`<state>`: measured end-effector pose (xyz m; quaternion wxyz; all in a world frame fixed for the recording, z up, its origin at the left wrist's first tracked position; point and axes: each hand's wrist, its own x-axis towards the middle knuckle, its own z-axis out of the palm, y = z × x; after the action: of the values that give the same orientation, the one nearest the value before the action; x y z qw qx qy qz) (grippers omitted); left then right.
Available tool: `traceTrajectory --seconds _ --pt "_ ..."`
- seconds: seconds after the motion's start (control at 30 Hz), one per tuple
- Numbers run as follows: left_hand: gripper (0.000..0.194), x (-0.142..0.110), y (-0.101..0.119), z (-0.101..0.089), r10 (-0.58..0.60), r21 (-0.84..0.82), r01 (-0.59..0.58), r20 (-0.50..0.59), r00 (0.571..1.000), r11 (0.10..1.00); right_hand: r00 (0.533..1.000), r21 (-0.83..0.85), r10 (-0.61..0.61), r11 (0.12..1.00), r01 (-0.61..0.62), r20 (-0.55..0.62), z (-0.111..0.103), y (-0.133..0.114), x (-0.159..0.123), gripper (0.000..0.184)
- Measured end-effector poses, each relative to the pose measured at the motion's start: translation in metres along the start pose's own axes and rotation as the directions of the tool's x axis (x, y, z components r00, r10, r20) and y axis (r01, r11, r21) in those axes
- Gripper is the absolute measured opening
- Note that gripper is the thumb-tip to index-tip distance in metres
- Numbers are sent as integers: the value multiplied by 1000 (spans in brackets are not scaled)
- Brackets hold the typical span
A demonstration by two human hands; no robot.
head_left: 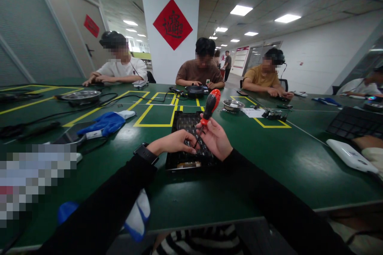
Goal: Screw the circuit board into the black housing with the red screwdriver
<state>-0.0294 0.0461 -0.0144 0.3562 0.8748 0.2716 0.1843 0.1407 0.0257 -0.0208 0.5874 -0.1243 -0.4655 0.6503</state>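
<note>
My right hand (216, 138) grips a screwdriver (212, 105) with a red and black handle. The tool is tilted, its handle up and its thin shaft running down to the left. My left hand (182, 142) is closed, thumb and fingers brought together by the lower end of the shaft; what they pinch, if anything, is hidden. Below both hands a black tray-like plastic housing (176, 158) lies on the table, with rows of small details inside it. A brownish strip (189, 164) shows near its front edge. The hands cover part of the housing.
Blue and white work gloves (109, 122) lie to the left, near black cables (60, 109). A metal bowl (233, 105) and small black parts (273, 115) are at the back right. A white device (351, 155) lies right. Several people sit around the green table (269, 155).
</note>
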Motion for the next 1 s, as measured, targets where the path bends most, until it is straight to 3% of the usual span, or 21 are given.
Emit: traceTrajectory --seconds 0.17,0.3,0.37,0.43,0.5,0.57,0.63,0.67,0.77,0.9,1.0 --pt "22 1 -6 0 -30 -12 30 -37 999 999 998 -28 -67 997 67 -16 1 -7 3 24" --pt "28 3 -13 1 -60 -43 53 -175 983 998 961 -280 -241 940 196 -136 -18 -19 13 21" --pt "28 5 -15 2 -65 -52 55 -233 970 997 900 -516 -384 824 234 -205 -36 -22 20 21" --pt "30 7 -17 2 -59 -67 42 -268 962 997 852 -732 -465 664 156 -240 -56 -19 25 25" --pt "31 9 -19 3 -44 -83 20 -302 952 996 859 -880 -438 474 -32 -267 -75 -12 28 26" --pt "30 10 -19 4 -43 -112 5 -348 937 994 895 -953 -338 191 -237 -290 -90 -6 29 24" --pt "28 11 -18 5 -61 -132 9 -394 917 991 916 -938 -244 -65 -341 -317 -99 -1 28 24" --pt "29 11 -18 5 -72 -136 16 -417 906 991 921 -922 -214 -142 -359 -326 -102 0 27 24" --pt "31 11 -15 6 -94 -145 30 -454 886 989 931 -912 -157 -199 -358 -331 -102 2 25 28" --pt "33 11 -13 7 -82 -166 8 -445 892 986 936 -897 -115 -268 -352 -333 -89 -1 20 29" --pt "35 10 -15 8 -95 -115 44 -481 872 992 964 -880 -213 -414 -235 -157 -71 -7 16 28"
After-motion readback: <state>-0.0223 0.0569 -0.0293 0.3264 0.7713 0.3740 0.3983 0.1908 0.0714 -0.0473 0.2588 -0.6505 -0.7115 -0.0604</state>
